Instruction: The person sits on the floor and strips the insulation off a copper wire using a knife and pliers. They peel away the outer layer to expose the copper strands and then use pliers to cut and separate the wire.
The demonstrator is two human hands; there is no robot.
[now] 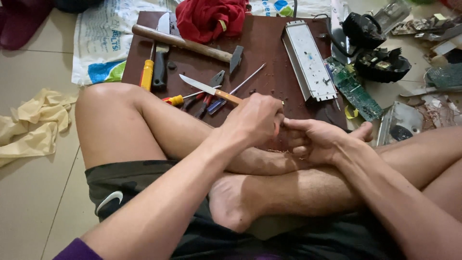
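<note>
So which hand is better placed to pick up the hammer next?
Left, probably. The left hand is closed over the near edge of the board, closer to the hammer. The right hand sits farther right, its fingers tucked against the left.

Beige tiled floor (33, 202), dark brown wooden board (269, 48), crumpled cream cloth (33, 125), dim indoor light

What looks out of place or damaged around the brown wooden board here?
The green circuit board lies bare beside the long white metal casing, half off the brown wooden board. Broken black plastic housings and scraps are scattered on the floor at right. Both hands, left and right, meet over the crossed legs.
</note>
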